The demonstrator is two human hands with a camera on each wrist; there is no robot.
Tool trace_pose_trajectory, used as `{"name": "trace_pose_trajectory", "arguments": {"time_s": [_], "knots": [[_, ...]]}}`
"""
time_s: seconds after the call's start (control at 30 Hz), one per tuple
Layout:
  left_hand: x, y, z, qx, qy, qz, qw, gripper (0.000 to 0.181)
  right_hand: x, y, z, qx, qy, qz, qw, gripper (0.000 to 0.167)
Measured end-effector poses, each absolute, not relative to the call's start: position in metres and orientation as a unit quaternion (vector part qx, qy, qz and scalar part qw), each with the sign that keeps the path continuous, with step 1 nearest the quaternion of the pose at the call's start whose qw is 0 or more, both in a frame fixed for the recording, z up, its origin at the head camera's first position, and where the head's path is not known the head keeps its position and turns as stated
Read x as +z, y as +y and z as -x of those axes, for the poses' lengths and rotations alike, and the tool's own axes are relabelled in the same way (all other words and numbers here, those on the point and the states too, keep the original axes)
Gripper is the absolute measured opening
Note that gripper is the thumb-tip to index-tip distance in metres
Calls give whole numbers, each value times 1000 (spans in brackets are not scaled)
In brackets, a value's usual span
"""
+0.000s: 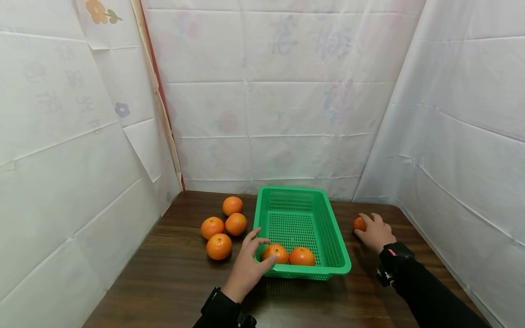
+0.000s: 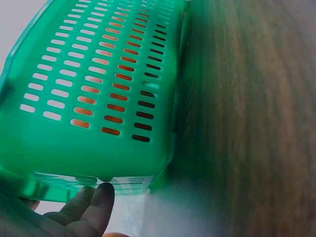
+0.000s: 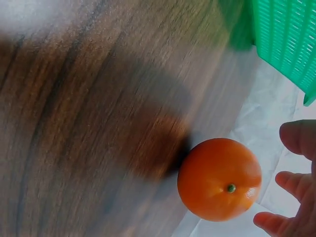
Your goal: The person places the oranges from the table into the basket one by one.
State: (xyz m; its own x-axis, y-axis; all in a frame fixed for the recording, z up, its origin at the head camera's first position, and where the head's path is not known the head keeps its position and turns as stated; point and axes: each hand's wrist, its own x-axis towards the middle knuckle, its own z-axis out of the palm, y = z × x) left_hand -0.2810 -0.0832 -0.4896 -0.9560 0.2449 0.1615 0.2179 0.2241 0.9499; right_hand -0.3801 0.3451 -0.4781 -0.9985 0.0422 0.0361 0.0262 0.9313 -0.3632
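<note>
A green plastic basket (image 1: 338,248) stands on the table, with two oranges (image 1: 301,256) at its near end. My left hand (image 1: 246,264) is spread at the basket's near left corner. In the left wrist view its fingertips (image 2: 103,197) lie against the outer wall of the basket. Off to the right, my right hand (image 1: 375,233) reaches over a single orange (image 1: 359,224) on the table. The right wrist view shows this orange (image 3: 219,179) whole, stem end visible, with the spread fingers (image 3: 294,185) beside it and a gap between.
Several loose oranges (image 1: 219,246) are grouped on the table to the left of the basket. White sheeting (image 1: 266,109) hangs behind the table and along both sides. Brown wood-grain tabletop (image 1: 164,282) extends in front and to the left.
</note>
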Motion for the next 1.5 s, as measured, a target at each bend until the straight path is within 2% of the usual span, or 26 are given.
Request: {"name": "trace_pose_trajectory", "arguments": {"time_s": [0.17, 0.43, 0.67, 0.87, 1.2, 1.5], "knots": [[-468, -82, 266, 607, 781, -149, 18, 36, -482, 349, 387, 186, -982, 18, 9, 71], [-468, -82, 266, 606, 781, -150, 20, 36, -489, 353, 392, 165, -986, 2, 0, 71], [-467, -82, 264, 604, 783, -150, 15, 36, -490, 350, 391, 175, -984, 8, 28, 63], [-480, -83, 273, 608, 779, -152, 18, 37, -496, 347, 385, 168, -986, -6, 16, 48], [-512, -84, 295, 592, 790, -159, -4, 41, -509, 329, 367, 171, -983, -29, 52, 30], [-512, -84, 294, 597, 787, -152, -8, 38, -501, 310, 342, 181, -983, -9, 39, 38]]}}
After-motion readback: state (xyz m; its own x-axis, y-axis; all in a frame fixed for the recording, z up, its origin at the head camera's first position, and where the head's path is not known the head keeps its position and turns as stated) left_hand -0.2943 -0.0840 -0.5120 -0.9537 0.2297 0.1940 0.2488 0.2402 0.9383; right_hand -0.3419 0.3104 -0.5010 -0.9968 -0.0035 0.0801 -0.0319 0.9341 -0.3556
